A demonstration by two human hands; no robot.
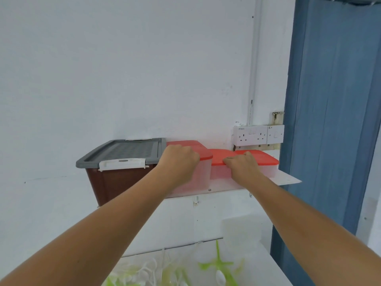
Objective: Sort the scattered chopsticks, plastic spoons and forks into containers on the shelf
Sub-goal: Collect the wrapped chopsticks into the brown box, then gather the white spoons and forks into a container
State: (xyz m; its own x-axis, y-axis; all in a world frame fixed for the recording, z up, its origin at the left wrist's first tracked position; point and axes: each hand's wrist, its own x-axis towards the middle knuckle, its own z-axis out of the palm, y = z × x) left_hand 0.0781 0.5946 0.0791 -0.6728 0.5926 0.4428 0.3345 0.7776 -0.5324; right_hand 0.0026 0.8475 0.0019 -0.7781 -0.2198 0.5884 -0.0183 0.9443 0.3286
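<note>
The left hand is clamped, fingers curled, over the front edge of the left red lid, which is seated on a tall clear container. The right hand is curled round the front rim of the right red lid, closed over a lower clear container just beside. Both containers are stood on a white shelf, next to a brown bin. Blurred green and white plastic cutlery is scattered on the white table below; single pieces cannot be told apart

white wall, blue door, wall sockets
</note>
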